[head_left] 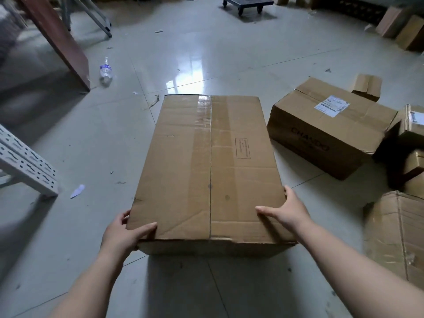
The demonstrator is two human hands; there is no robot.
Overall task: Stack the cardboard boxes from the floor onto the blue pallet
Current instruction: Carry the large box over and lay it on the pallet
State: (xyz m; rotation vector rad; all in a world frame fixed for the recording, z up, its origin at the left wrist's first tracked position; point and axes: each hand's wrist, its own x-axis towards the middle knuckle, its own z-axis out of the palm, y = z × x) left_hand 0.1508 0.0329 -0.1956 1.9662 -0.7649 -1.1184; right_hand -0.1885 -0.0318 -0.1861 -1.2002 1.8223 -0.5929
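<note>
A large taped cardboard box (206, 166) fills the middle of the view, its near end raised above the grey tiled floor. My left hand (122, 235) grips its near left corner, thumb on top. My right hand (286, 212) grips its near right corner, thumb on top and fingers down the side. A second big box (325, 127) with a white label lies on the floor to the right. No blue pallet is in view.
More cardboard boxes (399, 232) crowd the right edge, a small one (367, 86) behind. A plastic bottle (106, 72) lies at left near a brown board (59, 40). A white slotted shelf post (25, 164) juts in at left. A wheeled cart (246, 3) stands far back.
</note>
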